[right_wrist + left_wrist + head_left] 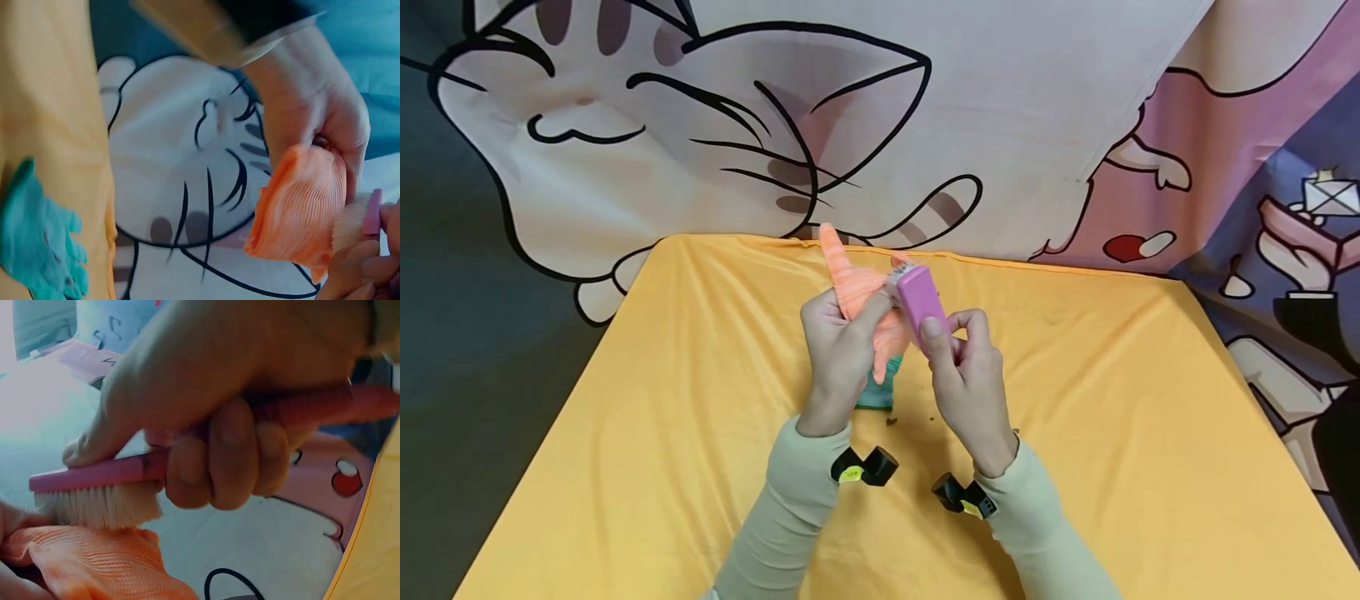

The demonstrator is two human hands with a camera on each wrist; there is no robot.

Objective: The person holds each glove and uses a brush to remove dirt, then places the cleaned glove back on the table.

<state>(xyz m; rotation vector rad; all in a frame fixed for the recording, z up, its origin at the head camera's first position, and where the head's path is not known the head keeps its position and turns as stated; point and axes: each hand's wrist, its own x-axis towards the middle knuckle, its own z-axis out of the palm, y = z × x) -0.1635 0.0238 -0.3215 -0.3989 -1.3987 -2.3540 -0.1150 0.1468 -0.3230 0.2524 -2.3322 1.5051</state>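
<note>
Raised above the table, my left hand (842, 354) pinches an orange knitted glove (854, 287) between thumb and fingers. My right hand (972, 383) grips a pink-purple brush (922, 302) by its handle, thumb along its back. In the left wrist view the pale bristles (103, 506) touch the fabric of the orange glove (112, 562). The right wrist view also has the bristles against the orange glove (300, 212), close to the left hand's fingers. Below the hands, a teal glove (44, 244) lies on the table; in the head view it is partly hidden.
A yellow cloth (700, 433) covers the table. Small dark crumbs (891, 422) lie on it near the teal glove. Behind the table's far edge hangs a backdrop (1030, 125) printed with a cartoon cat. Each wrist carries a small black camera (878, 467).
</note>
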